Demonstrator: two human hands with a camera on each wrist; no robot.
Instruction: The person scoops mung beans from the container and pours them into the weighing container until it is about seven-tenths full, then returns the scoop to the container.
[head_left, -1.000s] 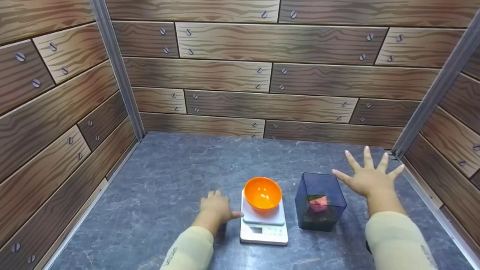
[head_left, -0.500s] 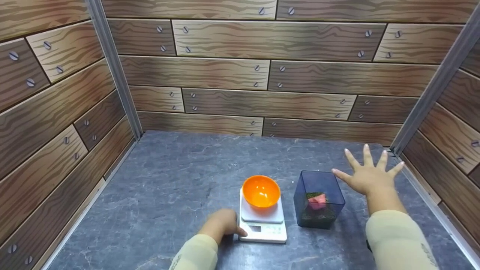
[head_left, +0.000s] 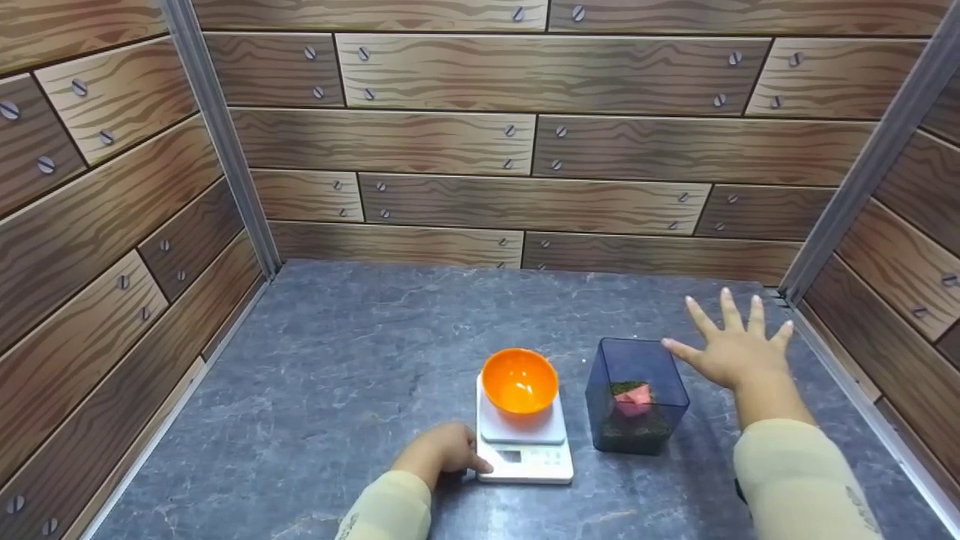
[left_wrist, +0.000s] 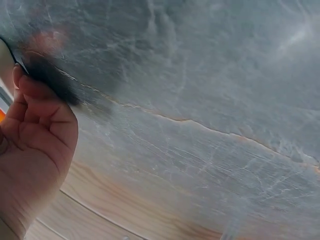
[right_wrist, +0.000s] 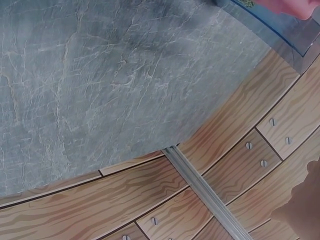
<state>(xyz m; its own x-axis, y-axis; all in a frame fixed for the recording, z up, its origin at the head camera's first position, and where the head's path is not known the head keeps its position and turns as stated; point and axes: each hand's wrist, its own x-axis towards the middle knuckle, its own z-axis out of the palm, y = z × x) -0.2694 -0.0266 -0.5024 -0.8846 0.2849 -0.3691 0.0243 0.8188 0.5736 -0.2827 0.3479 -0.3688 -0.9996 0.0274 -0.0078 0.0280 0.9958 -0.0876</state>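
Observation:
In the head view, a white kitchen scale (head_left: 523, 463) lies on the table with an orange bowl (head_left: 519, 382) on its platform. My left hand (head_left: 442, 448) grips the scale's near left corner, its thumb on the top face beside the display and its other fingers curled at the side. The left wrist view shows those curled fingers at the scale's white edge (left_wrist: 5, 67). My right hand (head_left: 739, 355) holds nothing. Its fingers spread wide beside a translucent blue box (head_left: 611, 427), the thumb near the rim. Inside lie dark green grains (head_left: 637, 439) and a pink scoop (head_left: 634, 400).
The dark grey marbled table (head_left: 345, 345) is walled by wood-patterned panels (head_left: 420, 142) at the back and both sides. Grey metal posts (head_left: 217, 135) stand at the back corners. The box stands a short way right of the scale.
My left hand has moved from beside the scale's left edge toward me to its near left corner, thumb now on top. My right hand stays spread by the box. The view has shifted slightly.

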